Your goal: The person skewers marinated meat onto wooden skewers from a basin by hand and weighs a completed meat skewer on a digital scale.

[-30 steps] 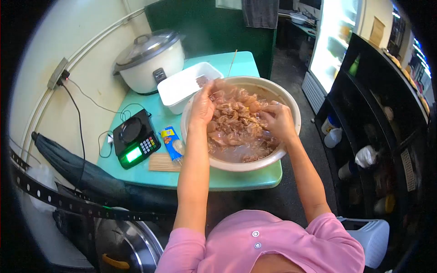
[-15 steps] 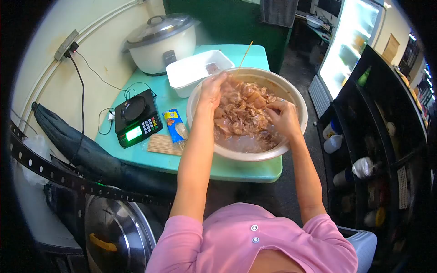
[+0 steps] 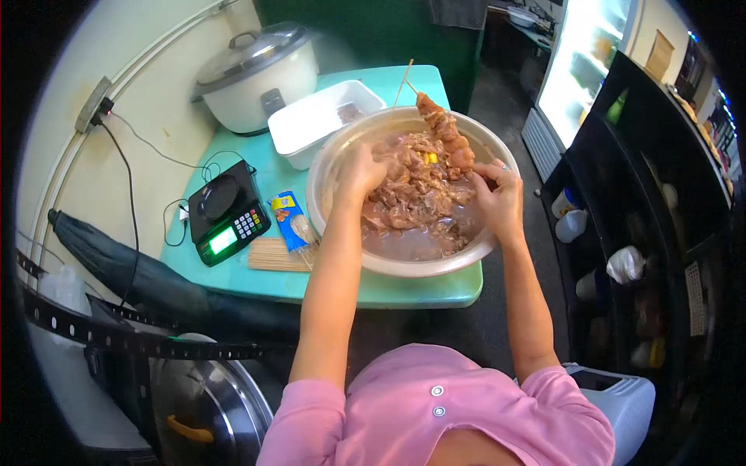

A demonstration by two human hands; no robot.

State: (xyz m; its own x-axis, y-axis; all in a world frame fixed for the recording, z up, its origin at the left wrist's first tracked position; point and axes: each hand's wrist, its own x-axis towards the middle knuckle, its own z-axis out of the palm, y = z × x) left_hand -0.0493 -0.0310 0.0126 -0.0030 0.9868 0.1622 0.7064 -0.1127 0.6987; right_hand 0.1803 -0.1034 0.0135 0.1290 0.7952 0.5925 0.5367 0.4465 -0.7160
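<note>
A large round basin point(image 3: 423, 269) at the table's edge holds sliced raw meat point(image 3: 412, 186) in cloudy liquid. My right hand point(image 3: 499, 194), at the basin's right side, pinches the lower end of a skewer threaded with meat point(image 3: 447, 132). The skewer tilts up and to the left, its bare stick showing past the top piece. My left hand point(image 3: 364, 172) is over the left part of the meat, its fingers partly blurred and mixed with the meat, so what they hold is unclear. A small yellow piece point(image 3: 430, 158) lies on the meat.
Behind the basin is a white tray point(image 3: 299, 124) with a little meat. A rice cooker point(image 3: 260, 78), a scale point(image 3: 225, 210), a blue packet point(image 3: 289, 221) and bare skewers point(image 3: 276, 255) share the green table point(image 3: 373, 293). Black shelves point(image 3: 622, 217) stand at right.
The meat-covered skewer has come up into clear view at the basin's far right, held by my right hand. My left hand has moved lower, away from the skewer. The camera view has shifted slightly.
</note>
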